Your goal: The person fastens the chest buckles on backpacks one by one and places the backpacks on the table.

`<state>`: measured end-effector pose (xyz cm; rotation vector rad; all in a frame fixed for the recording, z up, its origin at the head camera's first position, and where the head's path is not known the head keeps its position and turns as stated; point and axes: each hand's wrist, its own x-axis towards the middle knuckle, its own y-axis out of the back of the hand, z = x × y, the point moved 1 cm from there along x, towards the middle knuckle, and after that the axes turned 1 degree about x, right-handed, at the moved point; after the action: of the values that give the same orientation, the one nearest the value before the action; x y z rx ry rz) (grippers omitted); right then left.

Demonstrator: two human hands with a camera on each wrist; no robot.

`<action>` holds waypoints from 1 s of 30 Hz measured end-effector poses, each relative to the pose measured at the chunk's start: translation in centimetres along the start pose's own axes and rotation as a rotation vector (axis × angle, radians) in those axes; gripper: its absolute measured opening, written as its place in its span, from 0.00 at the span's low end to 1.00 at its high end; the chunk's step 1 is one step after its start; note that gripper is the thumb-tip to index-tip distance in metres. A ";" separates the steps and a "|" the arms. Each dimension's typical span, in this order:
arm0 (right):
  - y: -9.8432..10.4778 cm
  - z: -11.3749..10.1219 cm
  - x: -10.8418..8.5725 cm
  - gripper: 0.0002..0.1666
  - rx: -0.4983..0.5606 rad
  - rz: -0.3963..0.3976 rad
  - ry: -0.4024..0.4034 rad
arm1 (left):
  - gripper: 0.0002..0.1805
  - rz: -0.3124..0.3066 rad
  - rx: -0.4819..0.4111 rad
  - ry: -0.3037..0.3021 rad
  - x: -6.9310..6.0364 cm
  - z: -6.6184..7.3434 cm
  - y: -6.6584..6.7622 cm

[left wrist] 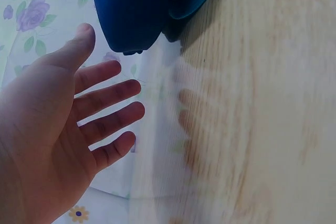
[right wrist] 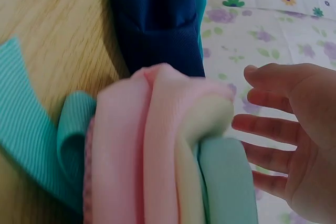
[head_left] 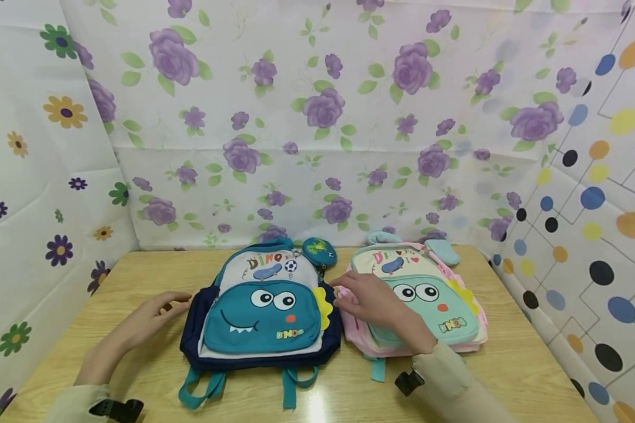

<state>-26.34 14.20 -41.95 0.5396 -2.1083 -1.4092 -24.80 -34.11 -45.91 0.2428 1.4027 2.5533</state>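
A blue dinosaur backpack [head_left: 264, 311] lies on the table, its front pocket facing up. Beside it on the right lies a pink and mint dinosaur backpack [head_left: 428, 305]. My left hand [head_left: 143, 323] is just left of the blue backpack; in the left wrist view the hand [left wrist: 68, 114] has spread, relaxed fingers and holds nothing, below the blue bag's side [left wrist: 131, 14]. My right hand [head_left: 376, 302] hovers over the pink bag's left part, near the blue bag's right edge. In the right wrist view, this hand [right wrist: 294, 135] has loose fingers beside the pink bag [right wrist: 157, 145], holding nothing.
A wooden table [head_left: 153, 270] bears both bags. Teal straps [head_left: 290, 390] extend toward the table's near edge. A round blue pouch [head_left: 320, 252] hangs by the blue bag's top, and a light blue pouch [head_left: 442, 251] by the pink one's. Patterned cloths stand behind and at both sides.
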 end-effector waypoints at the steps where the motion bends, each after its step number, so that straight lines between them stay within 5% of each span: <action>1: -0.2 -0.1 0.2 0.23 0.000 -0.007 -0.003 | 0.26 0.000 -0.001 -0.002 0.0 0.0 0.0; 16: -2.0 -1.5 2.5 0.26 -0.055 -0.122 0.008 | 0.27 -0.009 -0.005 0.016 0.0 -0.2 -0.3; 24: -3.2 -2.4 3.2 0.33 0.010 -0.239 -0.043 | 0.25 -0.025 -0.025 -0.002 0.2 -0.1 -0.6; 30: -3.8 -3.0 3.6 0.36 0.061 -0.288 -0.056 | 0.30 -0.066 -0.075 0.049 0.3 -0.2 -0.7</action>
<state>-27.11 8.48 -43.78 0.8667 -2.1896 -1.5330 -25.07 -33.81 -46.57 0.1203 1.3061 2.5683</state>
